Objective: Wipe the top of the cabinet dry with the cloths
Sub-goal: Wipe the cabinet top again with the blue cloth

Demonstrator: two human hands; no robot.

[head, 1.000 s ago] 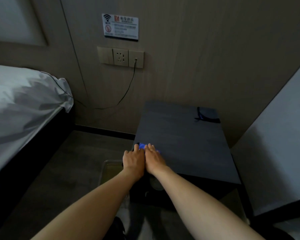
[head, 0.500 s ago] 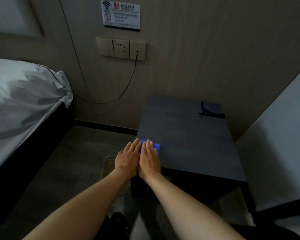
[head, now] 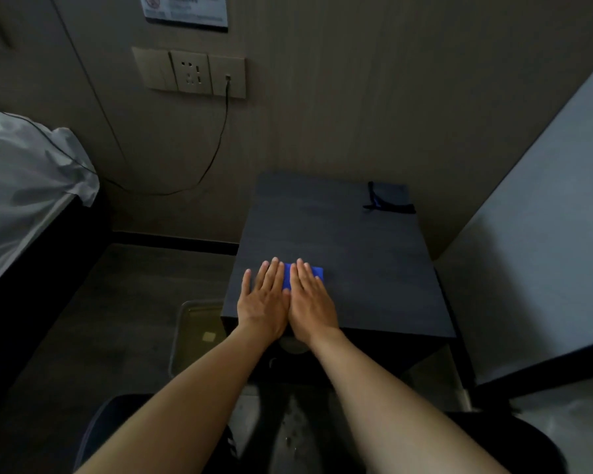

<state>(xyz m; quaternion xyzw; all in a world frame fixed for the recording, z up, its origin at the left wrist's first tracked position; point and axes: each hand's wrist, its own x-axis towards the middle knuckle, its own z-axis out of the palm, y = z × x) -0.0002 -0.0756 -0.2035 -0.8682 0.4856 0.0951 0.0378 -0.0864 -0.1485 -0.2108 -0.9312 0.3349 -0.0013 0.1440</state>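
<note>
Cabinet (head: 339, 254), dark grey with a flat matte top, stands against the wood-panelled wall (head: 374, 97) and fills the middle of the head view; its near left corner is where the work is happening. To the left lies a bed (head: 21, 186) with a pale grey sheet bunched at its corner over a black base, and to the right a large pale slanted panel (head: 541, 234) runs down past the cabinet's side. On the wall above, a beige socket plate (head: 189, 72) has a thin black cable (head: 216, 145) plugged into its right section, drooping down and leftward toward the bed. A clear plastic bin (head: 196, 333) sits on the floor just left of the cabinet's front. Both bare forearms reach forward from the bottom of the view, side by side. The left hand (head: 264, 295) and the right hand (head: 310, 299) lie flat on the cabinet top, palms down, fingers straight and slightly spread, their inner edges touching; neither curls around anything, both simply press down. Under them is the blue cloth (head: 305, 273), folded small, showing between the two hands and beyond the right fingertips near the cabinet's left front edge. At the far right corner of the top lies a dark cloth (head: 387, 203), crumpled with a hint of blue, well apart from the hands.
</note>
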